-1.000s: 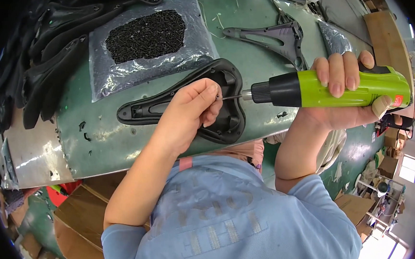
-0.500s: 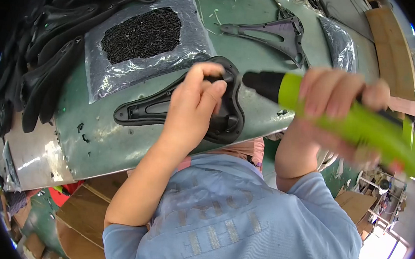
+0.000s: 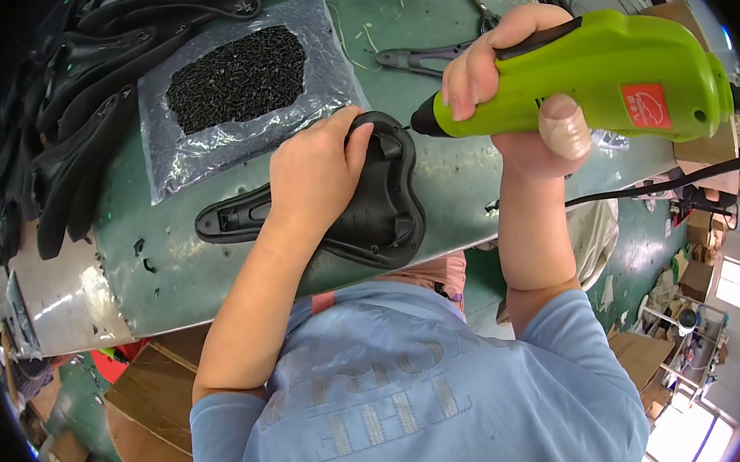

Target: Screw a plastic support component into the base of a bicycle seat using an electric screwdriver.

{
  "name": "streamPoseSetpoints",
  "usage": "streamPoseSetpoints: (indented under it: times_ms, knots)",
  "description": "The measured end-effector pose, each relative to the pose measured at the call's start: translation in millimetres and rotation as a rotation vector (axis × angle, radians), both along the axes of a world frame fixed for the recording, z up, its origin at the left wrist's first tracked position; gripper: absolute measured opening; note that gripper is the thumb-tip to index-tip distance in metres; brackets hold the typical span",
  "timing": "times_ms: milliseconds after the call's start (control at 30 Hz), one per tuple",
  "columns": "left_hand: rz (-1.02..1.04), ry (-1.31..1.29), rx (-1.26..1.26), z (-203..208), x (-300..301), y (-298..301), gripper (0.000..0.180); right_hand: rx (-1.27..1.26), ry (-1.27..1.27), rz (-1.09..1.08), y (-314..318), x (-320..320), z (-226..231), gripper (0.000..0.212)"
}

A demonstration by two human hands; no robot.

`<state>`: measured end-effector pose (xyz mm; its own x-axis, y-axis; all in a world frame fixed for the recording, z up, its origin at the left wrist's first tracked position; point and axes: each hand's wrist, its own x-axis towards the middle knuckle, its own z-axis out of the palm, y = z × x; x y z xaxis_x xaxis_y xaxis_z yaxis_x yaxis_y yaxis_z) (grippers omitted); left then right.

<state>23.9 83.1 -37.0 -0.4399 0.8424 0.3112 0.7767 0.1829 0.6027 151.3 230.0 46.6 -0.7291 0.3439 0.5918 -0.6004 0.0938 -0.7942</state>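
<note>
A black bicycle saddle [image 3: 370,222] lies underside up on the green-topped table, its narrow nose pointing left. My left hand [image 3: 312,169] is closed over its far edge near the wide end, thumb and fingers pressed to the rim. In my right hand [image 3: 473,77] is a lime-green electric screwdriver [image 3: 613,72], held almost level with its black nose toward the left. The bit's tip meets the saddle's far right rim, beside my left fingers. Whether a screw sits under the bit is too small to make out.
A clear plastic bag [image 3: 154,157] of black screws [image 3: 239,76] lies beyond the saddle. Several black saddles [image 3: 75,159] are heaped at the left. A triangular black saddle base [image 3: 416,59] is partly hidden behind my right hand. The screwdriver's black cord [image 3: 665,185] trails at the right.
My right hand has swung the screwdriver leftward and up, bringing its tip to the saddle's rim. My left hand's raised, pinched fingers have come down onto the saddle's edge.
</note>
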Motion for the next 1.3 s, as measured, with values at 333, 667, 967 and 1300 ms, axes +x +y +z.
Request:
streamPoseSetpoints:
  times_ms: [333,667,967,1300]
  knots:
    - [0.026,-0.028,-0.052,0,0,0,0.023,0.068,0.002,0.131,-1,-7,1,0.06]
    - [0.012,-0.011,-0.027,3,1,-2,0.02,0.112,0.022,0.177,9,-10,-2,0.058]
    - [-0.003,-0.06,-0.052,2,-2,1,0.02,-0.016,0.023,0.119,17,-17,-10,0.056]
    - [0.007,-0.064,-0.058,3,0,-1,0.018,-0.083,-0.048,0.201,12,-22,-16,0.054]
